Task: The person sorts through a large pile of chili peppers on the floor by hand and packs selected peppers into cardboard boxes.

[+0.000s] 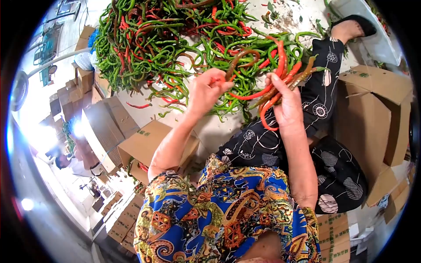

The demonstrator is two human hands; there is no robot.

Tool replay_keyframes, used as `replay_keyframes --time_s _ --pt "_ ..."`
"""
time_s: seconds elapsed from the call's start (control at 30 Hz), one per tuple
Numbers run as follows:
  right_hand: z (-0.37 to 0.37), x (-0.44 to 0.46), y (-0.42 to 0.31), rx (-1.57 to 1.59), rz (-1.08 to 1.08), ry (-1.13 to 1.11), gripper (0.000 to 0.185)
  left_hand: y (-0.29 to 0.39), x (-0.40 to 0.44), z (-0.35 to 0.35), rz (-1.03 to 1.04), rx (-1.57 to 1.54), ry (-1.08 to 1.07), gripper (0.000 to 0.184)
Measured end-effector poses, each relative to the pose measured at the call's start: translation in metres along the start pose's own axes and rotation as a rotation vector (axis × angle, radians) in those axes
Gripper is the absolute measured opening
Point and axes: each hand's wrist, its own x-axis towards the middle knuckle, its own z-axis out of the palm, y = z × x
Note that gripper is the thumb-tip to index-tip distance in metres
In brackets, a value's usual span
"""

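While R hand [287, 103], ctr-right of frame, grips a bunch of curved red chilies [282, 59], thumb pressed over them, L hand [205, 92], ctr, pinches a red chili [218, 80]; all likely light, bendy, smooth, snappable, best held nr stems [323, 69]; pale floor [215, 135], chili pile [144, 44] upper left, cardboard box [362, 118] far right

A large open cardboard carton [362, 120] stands at the right, below a white tub [378, 33] in the upper corner. Closed printed boxes [125, 225] are stacked at lower left, with more printed cartons [334, 234] at the bottom right. Farther left, another person [81, 167] in a pale top is near a bright light [41, 136]. Beyond are a round fan [19, 90] on a pale pole [55, 63] and a blue-green wheeled cart [45, 57].
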Motion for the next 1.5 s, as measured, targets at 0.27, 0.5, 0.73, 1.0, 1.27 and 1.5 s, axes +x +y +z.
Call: replay_keyframes --time_s 0.27,0.5,0.73,1.0,1.27,1.5 --pt "0.011 -0.003 0.004 0.07 0.082 -0.151 0.036 0.048 -0.016 0.032 0.471 0.084 -0.106 0.025" --pt "-0.002 0.005 -0.006 0.313 0.19 -0.296 0.024 0.065 0.022 -0.04 -0.23 -0.972 -0.245 0.048" --pt "-0.005 0.008 -0.009 0.569 0.214 -0.55 0.029 0.052 0.048 -0.064 -0.275 -1.278 -0.521 0.049" --pt "0.011 0.002 0.0 0.072 0.113 -0.288 0.031 0.071 0.061 0.001 -0.253 -1.156 -0.353 0.032" --pt "0.028 0.003 0.013 -0.042 -0.034 -0.206 0.042 0.069 0.052 0.046 -0.264 -1.092 -0.229 0.042" --pt "0.035 0.013 0.024 -0.76 -0.563 -0.01 0.039 0.075 0.026 0.039 -0.011 -0.543 -0.321 0.085"
